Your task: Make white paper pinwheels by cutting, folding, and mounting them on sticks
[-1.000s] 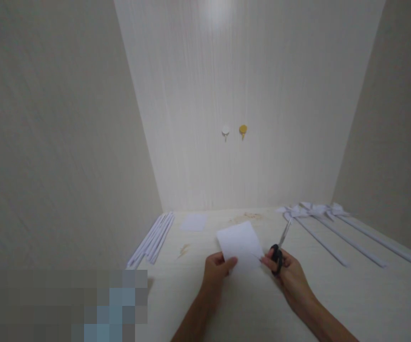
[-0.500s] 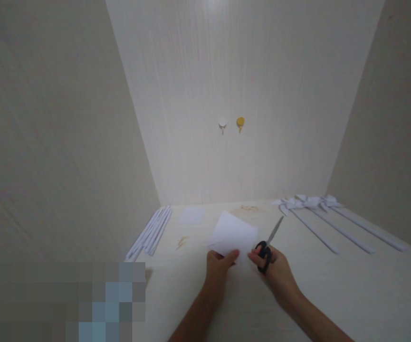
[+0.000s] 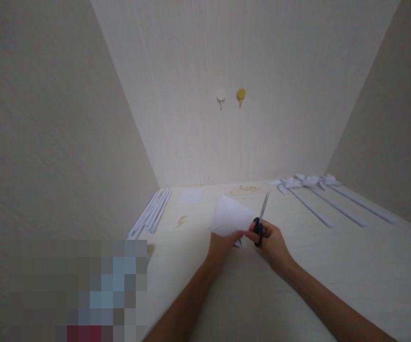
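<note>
My left hand (image 3: 221,246) pinches the near edge of a white sheet of paper (image 3: 231,215), held tilted above the pale table (image 3: 333,275). My right hand (image 3: 272,242) grips black-handled scissors (image 3: 260,220) by the handles, their blades pointing away and up, just right of the paper. Both hands are close together, and the fingers of the right hand touch the paper's near corner.
A bundle of white rolled paper sticks (image 3: 151,214) lies at the left by the wall. A small white paper square (image 3: 190,195) lies behind. Several white paper pinwheels on sticks (image 3: 312,187) lie at the right. Two hooks (image 3: 230,96) hang on the back wall.
The paper has turned and folded toward a point, and both hands have drawn closer together. The scissors now point more upright. The view has tilted, shifting everything upward in the frame.
</note>
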Tool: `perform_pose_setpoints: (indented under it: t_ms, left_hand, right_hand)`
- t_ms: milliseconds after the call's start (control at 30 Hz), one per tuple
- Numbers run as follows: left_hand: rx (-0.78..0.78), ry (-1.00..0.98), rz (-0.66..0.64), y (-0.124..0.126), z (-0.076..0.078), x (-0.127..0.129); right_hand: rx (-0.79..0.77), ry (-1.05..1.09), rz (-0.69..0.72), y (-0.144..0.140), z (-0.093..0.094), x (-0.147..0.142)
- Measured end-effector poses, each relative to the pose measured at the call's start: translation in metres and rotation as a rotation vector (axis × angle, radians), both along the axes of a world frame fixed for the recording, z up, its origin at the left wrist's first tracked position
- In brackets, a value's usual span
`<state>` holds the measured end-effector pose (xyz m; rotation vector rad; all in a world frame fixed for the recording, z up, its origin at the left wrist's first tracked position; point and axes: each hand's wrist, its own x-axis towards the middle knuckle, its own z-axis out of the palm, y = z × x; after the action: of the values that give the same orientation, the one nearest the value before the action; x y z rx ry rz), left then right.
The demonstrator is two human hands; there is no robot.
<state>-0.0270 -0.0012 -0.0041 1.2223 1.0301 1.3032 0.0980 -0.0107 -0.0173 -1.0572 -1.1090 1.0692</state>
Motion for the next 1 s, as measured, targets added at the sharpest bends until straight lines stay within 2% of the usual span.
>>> perform_pose_setpoints:
  t_ms: [233, 433, 633, 767, 1000]
  left_hand:
    - [-0.117, 0.026, 0.066, -0.004, 0.005, 0.002]
    - [-0.193, -0.164, 0.092, 0.005, -0.006, 0.002]
    - [-0.151, -0.223, 0.132, 0.004, -0.004, 0.003]
    - [-0.12, -0.194, 0.133, 0.002, -0.003, 0.003]
    - [-0.153, -0.167, 0.125, 0.002, -0.003, 0.002]
  right_hand:
    - [-0.038, -0.012, -0.038, 0.001, -0.003, 0.002]
    - [-0.033, -0.049, -0.001, -0.001, -0.004, 0.002]
    - [-0.041, -0.108, 0.129, -0.006, -0.002, 0.0]
    - [-0.054, -0.15, 0.096, -0.007, 0.0, 0.0]
    - [-0.051, -0.145, 0.048, -0.005, -0.002, 0.0]
